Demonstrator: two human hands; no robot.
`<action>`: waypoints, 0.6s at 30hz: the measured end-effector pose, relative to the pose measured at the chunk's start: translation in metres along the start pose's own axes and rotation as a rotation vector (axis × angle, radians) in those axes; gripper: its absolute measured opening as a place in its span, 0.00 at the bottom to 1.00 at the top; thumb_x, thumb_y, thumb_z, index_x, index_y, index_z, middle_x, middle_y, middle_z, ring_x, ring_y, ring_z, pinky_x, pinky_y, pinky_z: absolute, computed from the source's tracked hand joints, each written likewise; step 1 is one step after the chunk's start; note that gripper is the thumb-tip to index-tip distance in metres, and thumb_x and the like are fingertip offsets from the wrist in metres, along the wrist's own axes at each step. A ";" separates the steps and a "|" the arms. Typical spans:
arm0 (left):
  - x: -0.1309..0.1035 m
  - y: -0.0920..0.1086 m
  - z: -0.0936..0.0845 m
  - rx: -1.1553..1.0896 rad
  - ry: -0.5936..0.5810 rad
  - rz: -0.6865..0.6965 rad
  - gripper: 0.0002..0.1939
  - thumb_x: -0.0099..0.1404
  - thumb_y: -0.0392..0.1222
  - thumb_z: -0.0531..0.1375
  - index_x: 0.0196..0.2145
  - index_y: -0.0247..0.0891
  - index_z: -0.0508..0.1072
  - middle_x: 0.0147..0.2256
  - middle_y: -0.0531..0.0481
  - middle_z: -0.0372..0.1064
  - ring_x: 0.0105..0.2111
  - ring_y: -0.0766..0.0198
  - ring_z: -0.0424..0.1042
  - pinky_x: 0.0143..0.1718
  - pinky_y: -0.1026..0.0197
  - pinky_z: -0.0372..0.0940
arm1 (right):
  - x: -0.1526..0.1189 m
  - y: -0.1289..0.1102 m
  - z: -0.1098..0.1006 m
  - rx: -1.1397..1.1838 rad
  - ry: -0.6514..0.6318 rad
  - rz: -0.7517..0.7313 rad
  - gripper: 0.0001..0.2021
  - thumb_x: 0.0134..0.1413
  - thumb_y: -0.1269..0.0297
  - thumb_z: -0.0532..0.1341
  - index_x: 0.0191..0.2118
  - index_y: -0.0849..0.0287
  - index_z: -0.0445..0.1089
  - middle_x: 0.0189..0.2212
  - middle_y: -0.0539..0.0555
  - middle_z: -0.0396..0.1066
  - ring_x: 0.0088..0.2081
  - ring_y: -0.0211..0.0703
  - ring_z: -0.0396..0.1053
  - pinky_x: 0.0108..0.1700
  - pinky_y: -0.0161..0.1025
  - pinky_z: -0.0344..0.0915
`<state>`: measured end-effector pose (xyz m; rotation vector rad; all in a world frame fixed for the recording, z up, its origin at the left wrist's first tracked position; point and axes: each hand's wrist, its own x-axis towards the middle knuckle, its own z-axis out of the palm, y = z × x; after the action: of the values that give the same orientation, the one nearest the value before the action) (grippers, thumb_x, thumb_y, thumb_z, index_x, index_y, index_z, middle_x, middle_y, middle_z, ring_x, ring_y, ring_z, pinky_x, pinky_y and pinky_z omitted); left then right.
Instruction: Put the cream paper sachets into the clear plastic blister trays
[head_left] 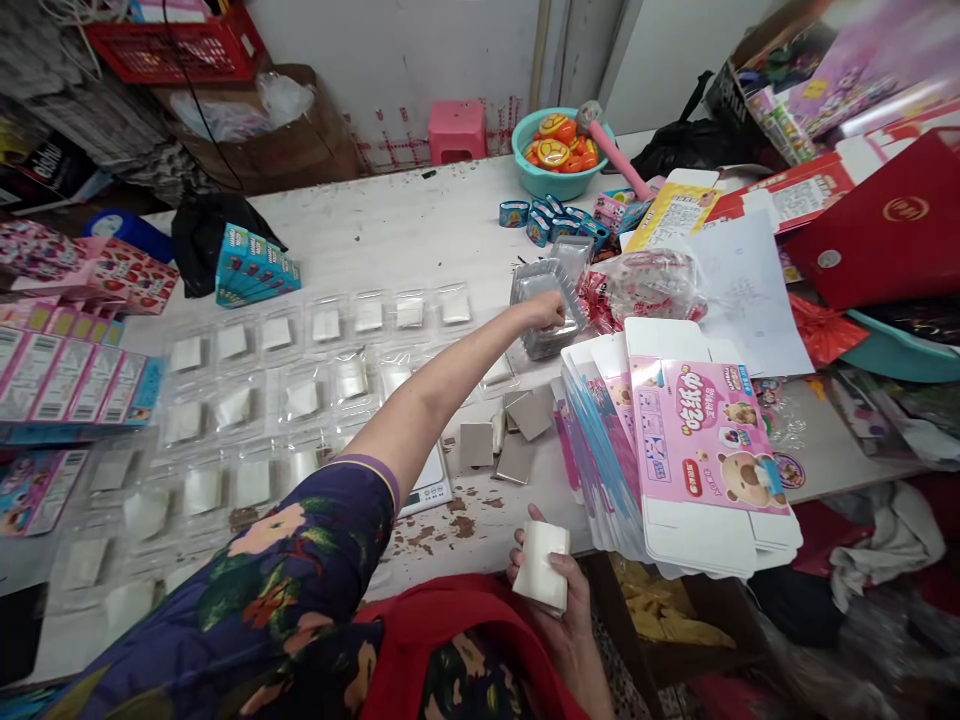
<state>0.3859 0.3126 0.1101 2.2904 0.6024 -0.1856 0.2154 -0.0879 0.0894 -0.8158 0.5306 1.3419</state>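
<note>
My left arm reaches across the table, and my left hand (pixel 546 310) is at a stack of clear plastic trays (pixel 553 340), fingers curled in a pinch on the top one. Close to my body, my right hand (pixel 571 580) is closed around a small wad of white paper sheets (pixel 543 562). Rows of clear trays, each with a white paper wad (pixel 327 324) in it, cover the left side of the table. Several grey square cards (pixel 477 445) lie beside a white digital scale (pixel 429 485), which my arm partly hides.
Flat pink printed boxes (pixel 697 430) are piled at the right. Behind the trays stand a teal basin (pixel 562 180) of orange toys and several blue rolls (pixel 538 225). A teal carton (pixel 255 265) and a black bag (pixel 214 240) sit at the back left.
</note>
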 end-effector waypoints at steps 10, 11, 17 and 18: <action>-0.029 0.001 0.028 -0.286 0.603 -0.031 0.11 0.67 0.37 0.52 0.38 0.38 0.74 0.41 0.45 0.74 0.45 0.58 0.71 0.45 0.58 0.62 | 0.001 0.001 0.005 0.063 0.043 0.055 0.25 0.40 0.61 0.63 0.50 0.39 0.68 0.36 0.48 0.73 0.31 0.42 0.71 0.35 0.41 0.70; -0.038 -0.008 0.024 -0.468 0.751 -0.047 0.11 0.69 0.40 0.50 0.39 0.38 0.72 0.42 0.46 0.74 0.45 0.60 0.71 0.46 0.59 0.62 | 0.001 0.000 0.006 0.053 0.044 0.058 0.26 0.39 0.61 0.63 0.50 0.39 0.68 0.35 0.48 0.73 0.31 0.42 0.71 0.35 0.40 0.70; -0.152 -0.100 0.004 -1.237 1.309 -0.085 0.11 0.68 0.49 0.52 0.38 0.38 0.63 0.44 0.43 0.74 0.40 0.65 0.75 0.45 0.59 0.65 | 0.004 -0.004 0.011 -0.080 0.033 0.035 0.27 0.38 0.60 0.63 0.50 0.37 0.67 0.36 0.50 0.70 0.30 0.46 0.70 0.32 0.47 0.72; -0.177 -0.121 0.001 -1.295 1.382 -0.102 0.10 0.68 0.48 0.54 0.37 0.38 0.63 0.44 0.44 0.74 0.39 0.65 0.76 0.44 0.59 0.65 | 0.005 -0.003 0.011 -0.146 0.012 0.010 0.26 0.40 0.59 0.62 0.50 0.36 0.67 0.36 0.51 0.70 0.30 0.47 0.70 0.32 0.49 0.72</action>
<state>0.1726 0.3208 0.0871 0.8136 1.0270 1.4101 0.2181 -0.0760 0.0931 -0.9415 0.4507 1.3981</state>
